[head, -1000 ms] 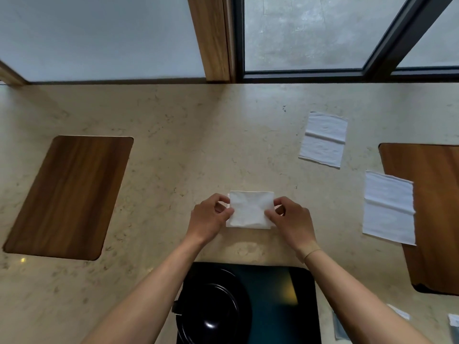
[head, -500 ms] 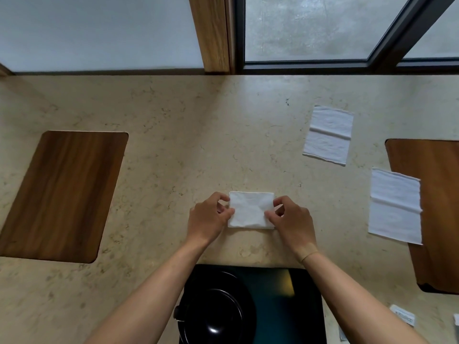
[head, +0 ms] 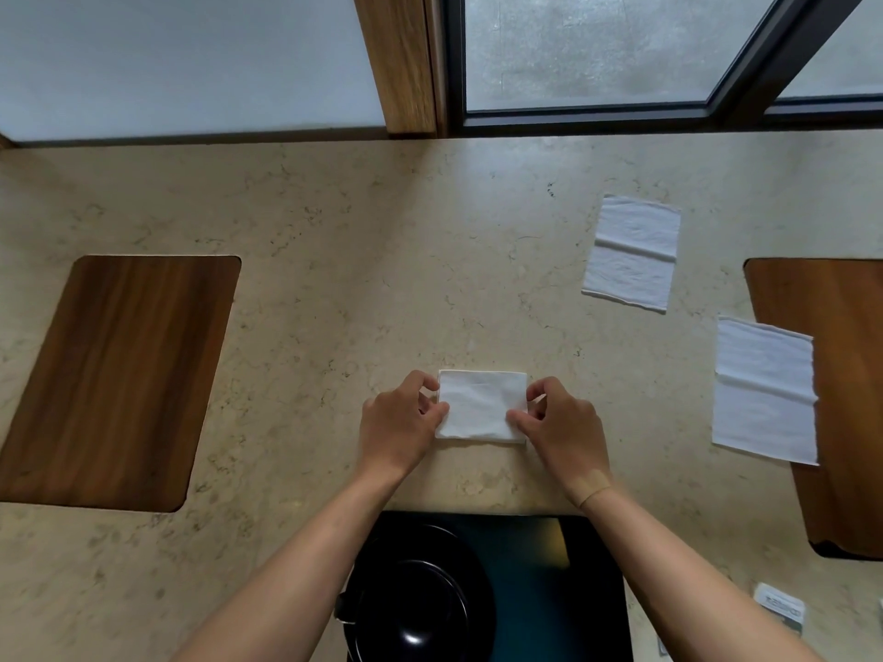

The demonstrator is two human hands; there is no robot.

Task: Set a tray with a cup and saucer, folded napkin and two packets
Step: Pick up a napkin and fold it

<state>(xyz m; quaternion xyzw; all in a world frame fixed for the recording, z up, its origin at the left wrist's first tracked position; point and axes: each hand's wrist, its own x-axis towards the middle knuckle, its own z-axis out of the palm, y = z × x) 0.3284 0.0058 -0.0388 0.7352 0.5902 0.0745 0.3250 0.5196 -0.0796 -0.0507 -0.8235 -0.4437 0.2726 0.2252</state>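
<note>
A white folded napkin (head: 480,403) lies flat on the beige stone counter, just beyond the black tray (head: 587,590). My left hand (head: 399,422) pinches its left edge and my right hand (head: 561,430) pinches its right edge. A black cup on a black saucer (head: 415,609) sits in the tray's left half, partly hidden by my left forearm. A small white packet (head: 779,606) lies on the counter to the right of the tray.
Two unfolded white napkins lie to the right, one (head: 633,253) farther back and one (head: 762,389) overlapping a wooden board (head: 841,375). Another wooden inlay (head: 119,375) is at the left. A window frame (head: 573,117) borders the counter's far edge.
Both hands stay on the napkin's side edges. The view has shifted slightly, and the packet at lower right has come more into sight.
</note>
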